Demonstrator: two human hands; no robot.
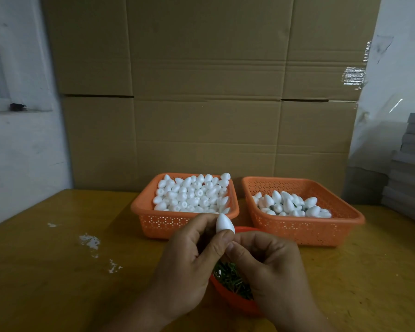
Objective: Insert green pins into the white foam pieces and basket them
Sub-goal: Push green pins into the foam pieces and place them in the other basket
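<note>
Left hand (189, 257) pinches the foam piece (222, 224) above the pin bowl (235, 304), right hand (271, 262) curled at its base, pin hidden so can't tell; crooked push w/ hidden pin may tear foam; loose grip drops it.

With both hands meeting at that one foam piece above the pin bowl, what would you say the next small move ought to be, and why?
Probably press the pin home. The left hand pinches the foam piece upright and the right hand's fingertips meet beneath it, though no pin shows there. Then drop it into the right basket, where green shows among the pieces; the left basket seems to hold plain ones.
</note>
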